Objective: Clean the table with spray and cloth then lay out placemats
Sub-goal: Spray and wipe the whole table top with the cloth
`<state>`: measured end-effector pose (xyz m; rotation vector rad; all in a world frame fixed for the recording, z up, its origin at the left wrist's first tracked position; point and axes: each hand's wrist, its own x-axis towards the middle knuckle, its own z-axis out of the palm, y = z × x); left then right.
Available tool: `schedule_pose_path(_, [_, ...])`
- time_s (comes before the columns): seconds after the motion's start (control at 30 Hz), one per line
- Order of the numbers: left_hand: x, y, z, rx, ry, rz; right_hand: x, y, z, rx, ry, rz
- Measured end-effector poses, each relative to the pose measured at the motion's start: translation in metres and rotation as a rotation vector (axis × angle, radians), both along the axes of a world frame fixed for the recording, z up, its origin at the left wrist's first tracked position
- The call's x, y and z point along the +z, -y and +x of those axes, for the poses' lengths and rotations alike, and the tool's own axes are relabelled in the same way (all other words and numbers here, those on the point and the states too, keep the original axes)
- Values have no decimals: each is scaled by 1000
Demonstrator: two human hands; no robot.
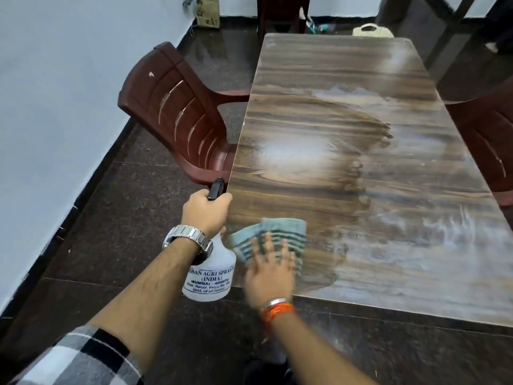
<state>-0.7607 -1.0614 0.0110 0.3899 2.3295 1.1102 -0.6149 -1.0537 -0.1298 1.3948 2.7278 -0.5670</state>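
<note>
- Head view: left hand (pixel 206 209) is curled round the top of the bottle (pixel 211 270); the white body hangs below the fist, the black nozzle sticks out above it.
- That grip sits just off the table's (pixel 361 79) left edge, near its front corner.
- Right hand (pixel 270 270) lies flat, fingers spread, pressing the cloth (pixel 274 232); both are blurred.
- Cloth lies under and ahead of the fingers, just right of the bottle.
- Wet patch (pixel 305 162) ahead of the cloth.
- Chair (pixel 177 112) ahead-left of the left hand.
</note>
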Motion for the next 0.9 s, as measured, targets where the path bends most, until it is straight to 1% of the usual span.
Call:
schedule_pose_path(0.03, [-1, 6, 2, -5, -16, -11, -1, 24, -15, 121, -10, -17])
schedule_pose_path(0.1, [-5, 22, 5, -4, -40, -37, 0, 50, -34, 272, 6, -93])
schedule_pose_path(0.2, [-10, 44, 12, 13, -45, -79, -3, 39, -38, 460, 59, -25])
schedule_pose_path(0.23, [-13, 50, 13, 16, -41, -94, -4, 33, -36, 484, 51, -43])
schedule_pose_path(0.27, [-16, 55, 18, 24, -30, -101, -1, 26, -30, 451, 17, -51])
schedule_pose_path(0.33, [-20, 62, 25, 38, 4, -111, 4, 13, -20, 291, -29, -54])
schedule_pose_path(0.4, [-23, 64, 35, 54, 19, -119, 3, -4, -1, 146, -17, -89])
schedule_pose_path(0.57, [-26, 54, 85, 65, 76, -123, -5, -62, 112, -133, 39, -16])
schedule_pose_path(0.77, [-26, 32, 150, 81, 66, -122, -7, -146, 268, -416, 113, 19])
schedule_pose_path(0.83, [-28, 21, 173, 69, 65, -117, -4, -163, 299, -485, 116, -20])
schedule_pose_path(0.9, [-29, 8, 199, 53, 62, -115, -4, -166, 303, -512, 140, -19])
